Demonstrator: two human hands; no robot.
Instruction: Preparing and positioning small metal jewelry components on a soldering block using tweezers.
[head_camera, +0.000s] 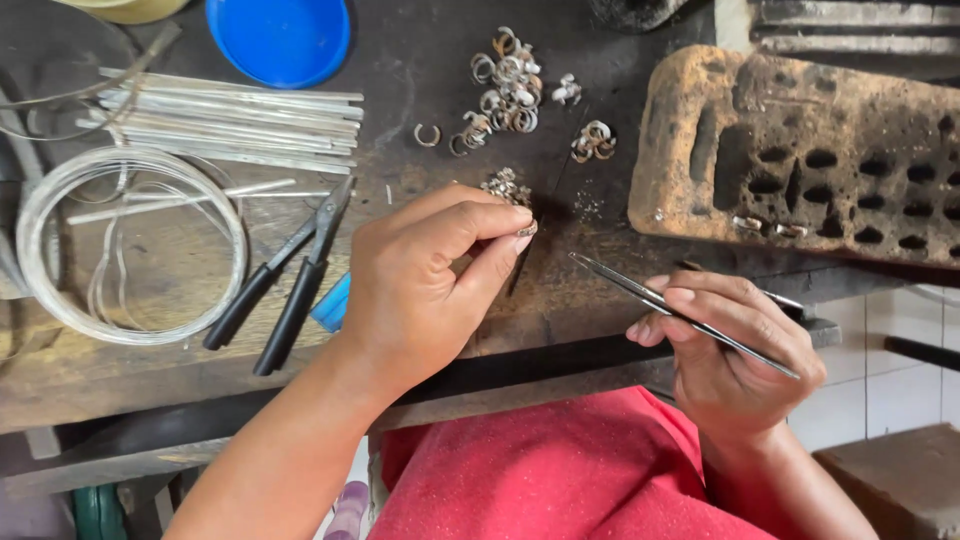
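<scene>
Between thumb and forefinger of the left hand (425, 285), a small silver ring piece (527, 230) is pinched, just above the edge of the dark bench (420, 60). The fingers close tightly on it, and only its end shows past the fingertips. The right hand (725, 350) is closed around thin tweezers (680, 315), whose points aim left toward the piece but are well apart from it. If the tips are together or apart, I cannot tell.

To do this step well, I think the left hand should rest on the bench edge, so the piece stays steady, and the tweezers should come in slowly, low and level. A tight pinch hides most of the piece, so turning it a little outward would help.

Just behind the piece lies a small heap of silver bits (505, 185), farther back a pile of rings (505, 90). On the right stands a charred block (800, 150) with holes; on the left lie pliers (290, 275), a wire coil (130, 245) and metal strips (230, 120).
</scene>
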